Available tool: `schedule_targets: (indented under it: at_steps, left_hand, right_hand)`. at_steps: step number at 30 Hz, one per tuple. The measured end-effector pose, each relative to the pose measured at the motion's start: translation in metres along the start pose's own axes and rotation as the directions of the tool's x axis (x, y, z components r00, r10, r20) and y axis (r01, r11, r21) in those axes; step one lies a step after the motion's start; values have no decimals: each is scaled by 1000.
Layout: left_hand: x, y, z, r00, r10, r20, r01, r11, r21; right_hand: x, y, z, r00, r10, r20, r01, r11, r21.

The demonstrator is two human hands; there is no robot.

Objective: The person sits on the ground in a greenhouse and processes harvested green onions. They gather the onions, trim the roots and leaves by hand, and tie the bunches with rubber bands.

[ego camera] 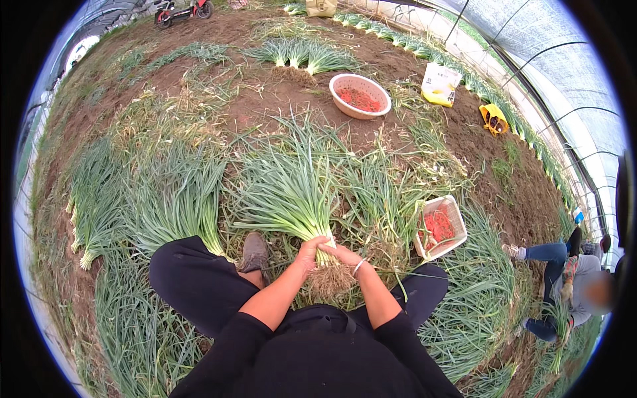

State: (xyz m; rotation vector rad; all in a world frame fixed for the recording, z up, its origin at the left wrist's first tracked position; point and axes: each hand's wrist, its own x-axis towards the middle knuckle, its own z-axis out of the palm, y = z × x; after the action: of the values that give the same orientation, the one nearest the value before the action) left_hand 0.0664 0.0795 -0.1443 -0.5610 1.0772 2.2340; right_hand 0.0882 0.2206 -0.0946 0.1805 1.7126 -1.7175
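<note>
Between my knees a thick bunch of green onions (293, 199) is held by both hands, its leaves fanned away from me. My left hand (309, 251) grips the pale stems from the left. From the right, my right hand (346, 254) wraps the same stems, with a white bracelet at the wrist. Dry, stringy roots (331, 279) hang below the hands, towards my body. To the right stands a small white plastic basket (461, 219) containing red bands or ties (439, 226). Another onion bunch (184, 199) lies by my left knee.
Loose green onions (463, 308) cover the ground on both sides. Farther off are a round basin (361, 113) with red pieces, a white-and-yellow bag (440, 84), a yellow container (492, 119) and more bunches (298, 52). A co-worker (572, 293) sits at the right, holding onions.
</note>
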Motion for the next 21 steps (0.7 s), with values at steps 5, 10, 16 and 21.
schedule_targets:
  at_steps: [5,10,16,21]
  left_hand:
    - [-16,-13,-4,996,-28,85,14,987,160]
    - [10,-29,-24,995,-90,46,35,732,681]
    - [-34,30,11,977,-192,-98,151,289,945]
    - [-113,103,92,907,83,413,-273,-631,726]
  right_hand:
    - [-3,30,1,985,107,133,-120,989,92]
    - [-1,71,21,996,81,-21,-68,932,356]
    - [-21,70,22,992,106,-75,-33,766,641]
    - [1,108,-24,976,-53,-212,171,789,590]
